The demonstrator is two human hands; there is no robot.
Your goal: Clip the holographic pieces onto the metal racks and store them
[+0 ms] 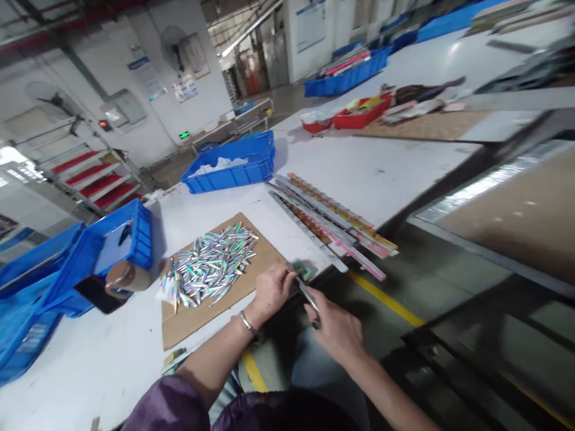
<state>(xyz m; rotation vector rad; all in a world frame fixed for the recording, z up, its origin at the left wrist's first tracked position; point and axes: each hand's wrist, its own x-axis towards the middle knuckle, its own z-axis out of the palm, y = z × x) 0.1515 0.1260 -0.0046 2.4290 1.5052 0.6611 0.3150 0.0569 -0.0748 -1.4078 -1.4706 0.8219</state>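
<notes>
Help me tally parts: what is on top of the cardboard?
A heap of shiny pieces lies on the cardboard, with something white at its left edge. The heap's lower layers and the cardboard directly beneath are covered, so unseen.

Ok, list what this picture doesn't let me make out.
Head view:
Anything inside left hand: the hand itself hides it.
Part of rod: right hand covers it.
Count of silver pieces: they overlap.
Rest of leftmost tray: cut off by left edge.
</notes>
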